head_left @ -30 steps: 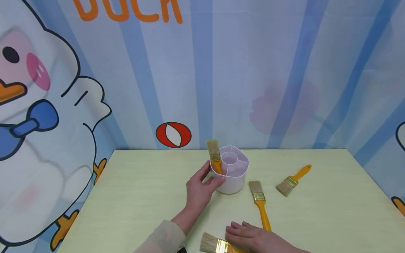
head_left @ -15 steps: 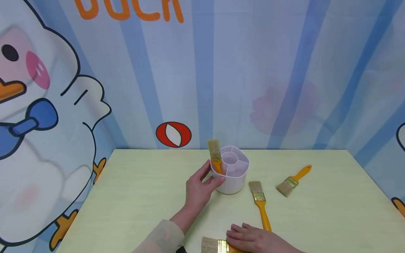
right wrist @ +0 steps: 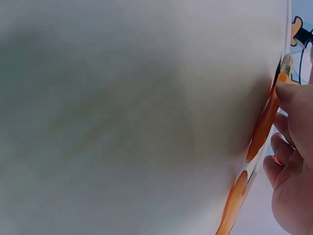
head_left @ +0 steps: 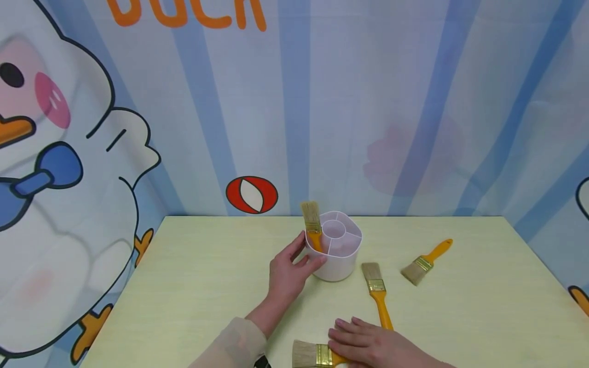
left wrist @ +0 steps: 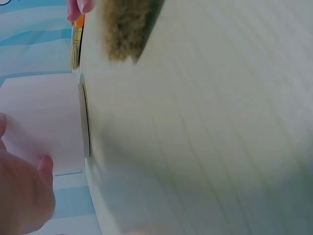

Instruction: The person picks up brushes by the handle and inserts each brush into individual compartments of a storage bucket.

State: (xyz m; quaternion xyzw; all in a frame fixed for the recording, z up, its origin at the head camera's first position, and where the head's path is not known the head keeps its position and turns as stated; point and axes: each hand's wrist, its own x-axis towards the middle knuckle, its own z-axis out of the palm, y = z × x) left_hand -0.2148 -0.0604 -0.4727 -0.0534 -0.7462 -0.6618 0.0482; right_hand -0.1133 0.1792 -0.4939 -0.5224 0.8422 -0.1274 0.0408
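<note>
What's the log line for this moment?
left hand: holds white divided plastic cup | right hand: on near yellow-handled bristle brush | in cup: one yellow-handled brush

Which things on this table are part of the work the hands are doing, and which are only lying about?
In the work:
- white holder, gripped by the left hand
- brush in holder, bristles up
- near brush, under the right hand

Lying about:
- middle brush, flat on the table
- far brush, off to the right
</note>
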